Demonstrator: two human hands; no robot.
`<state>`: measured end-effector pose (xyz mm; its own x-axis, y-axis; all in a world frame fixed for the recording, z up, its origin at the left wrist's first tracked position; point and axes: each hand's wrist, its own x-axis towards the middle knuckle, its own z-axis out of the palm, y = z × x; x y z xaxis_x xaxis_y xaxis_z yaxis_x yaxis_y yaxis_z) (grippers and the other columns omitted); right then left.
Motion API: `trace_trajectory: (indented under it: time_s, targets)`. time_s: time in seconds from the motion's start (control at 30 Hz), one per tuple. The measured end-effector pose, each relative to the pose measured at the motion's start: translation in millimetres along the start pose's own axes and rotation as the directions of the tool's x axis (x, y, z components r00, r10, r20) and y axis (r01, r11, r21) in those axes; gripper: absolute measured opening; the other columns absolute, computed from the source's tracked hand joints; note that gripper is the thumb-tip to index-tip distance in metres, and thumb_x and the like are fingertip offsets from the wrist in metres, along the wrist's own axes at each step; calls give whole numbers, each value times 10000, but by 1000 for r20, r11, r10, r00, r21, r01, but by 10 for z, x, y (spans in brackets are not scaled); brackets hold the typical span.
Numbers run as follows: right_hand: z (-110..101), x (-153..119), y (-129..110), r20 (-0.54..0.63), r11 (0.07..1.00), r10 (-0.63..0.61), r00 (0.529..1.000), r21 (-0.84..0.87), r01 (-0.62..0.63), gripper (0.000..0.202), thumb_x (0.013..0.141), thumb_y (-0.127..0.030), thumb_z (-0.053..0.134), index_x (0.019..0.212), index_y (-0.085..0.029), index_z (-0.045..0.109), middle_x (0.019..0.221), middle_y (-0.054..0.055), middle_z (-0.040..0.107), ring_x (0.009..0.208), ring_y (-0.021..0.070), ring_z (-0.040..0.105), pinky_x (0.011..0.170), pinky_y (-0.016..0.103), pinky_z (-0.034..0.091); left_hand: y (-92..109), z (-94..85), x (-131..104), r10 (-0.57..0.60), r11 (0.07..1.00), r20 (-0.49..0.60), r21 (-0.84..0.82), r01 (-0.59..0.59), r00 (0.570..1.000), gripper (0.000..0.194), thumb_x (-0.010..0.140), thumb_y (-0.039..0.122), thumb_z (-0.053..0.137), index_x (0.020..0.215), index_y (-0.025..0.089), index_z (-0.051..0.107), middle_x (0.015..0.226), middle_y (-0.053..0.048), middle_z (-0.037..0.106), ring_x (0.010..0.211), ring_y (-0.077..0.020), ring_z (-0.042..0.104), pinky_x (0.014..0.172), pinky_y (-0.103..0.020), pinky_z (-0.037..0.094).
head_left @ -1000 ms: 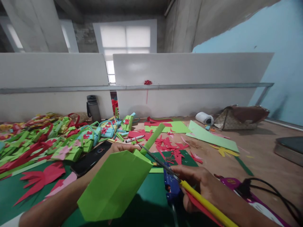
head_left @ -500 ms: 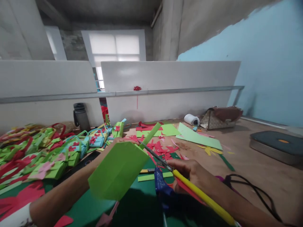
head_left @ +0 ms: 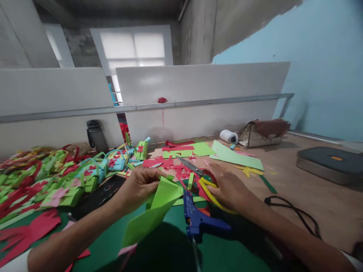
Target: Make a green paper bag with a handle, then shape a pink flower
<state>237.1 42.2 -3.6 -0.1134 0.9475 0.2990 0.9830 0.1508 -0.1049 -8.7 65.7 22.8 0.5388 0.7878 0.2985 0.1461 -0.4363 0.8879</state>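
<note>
Scissors (head_left: 198, 172) have swung off to the right of the green paper (head_left: 154, 217) since the earlier picture, and the paper has tipped, so that its fold shows. The long strip that stood up from its top is gone from that spot.

Now the paper is in the lower middle of the frame. The left hand (head_left: 141, 185) has a tight grip on its top edge, thumb and fingers pinched together. The paper hangs down and right from that grip. Its long side runs from the middle of the frame down to the lower left.

The right hand (head_left: 231, 187), right of the middle, has its grip around the yellow handles. The blades point to the upper left, past the top of the paper and not on it.

Between the hands is a short green strip (head_left: 190, 181), its long side nearly up and down. It looks a bit nearer the right hand.

A blue glue gun (head_left: 195, 221) is just right of the paper; I can't tell if they touch.
</note>
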Motion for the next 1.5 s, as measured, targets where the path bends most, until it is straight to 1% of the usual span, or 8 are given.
trace_trajectory:
  time_s: [0.2,0.3,0.37,0.5,0.67,0.97,1.2,1.5]
  targets:
    - [163,84,-17,33,990,-22,999,-140,26,299,752,-164,539,1038,-108,609,995,195,633,994,325,554,763,389,435,102,47,-385,50,971,-100,240,-25,994,163,735,175,568,799,111,704,725,-74,692,657,-172,621,613,-251,488]
    - [26,32,-171,-2,985,-52,999,-164,51,235,748,-162,571,968,-114,639,979,193,630,933,323,566,722,382,430,133,63,-524,65,972,-120,234,-36,991,196,761,160,526,840,120,701,751,-67,697,682,-171,630,620,-237,485]
    - [-127,-36,-336,-35,986,-122,992,-123,117,235,819,-235,525,1015,-152,625,998,138,634,911,261,569,734,335,417,144,80,-606,80,966,-108,252,-51,991,207,770,150,507,856,123,693,735,-56,691,665,-161,626,599,-223,476]
    - [-398,-202,-689,-63,856,-387,920,345,384,238,873,-310,468,847,-184,668,728,3,650,676,125,559,630,228,393,132,112,-745,164,921,-145,378,-99,976,189,776,119,465,839,124,643,638,-19,630,563,-117,563,530,-198,427]
    - [-459,-338,-895,-37,722,-446,894,576,384,198,843,-273,518,786,-172,679,675,-27,637,627,96,539,559,206,356,58,106,-842,293,830,-133,527,-183,947,154,749,56,448,784,156,560,586,33,544,493,-72,468,481,-170,362]
    - [-202,-420,-844,-183,743,-517,836,389,544,154,834,-186,513,836,-163,665,702,21,657,624,114,558,578,231,356,-87,130,-837,249,824,6,525,-215,968,165,839,112,382,886,168,530,731,12,603,641,-89,559,586,-175,428]
    - [-103,-467,-841,-286,750,-593,753,146,645,175,817,-98,461,839,-158,625,665,39,642,635,154,549,616,278,361,-132,161,-834,266,861,37,439,-255,963,143,849,131,423,943,157,527,824,-31,650,721,-106,608,644,-188,461]
    - [17,-465,-884,-257,772,-569,781,160,615,165,770,-63,517,875,-160,600,727,30,664,673,159,578,676,296,373,-244,182,-826,222,899,53,376,-225,974,203,875,133,419,1036,179,534,906,-27,672,820,-112,631,710,-185,471]
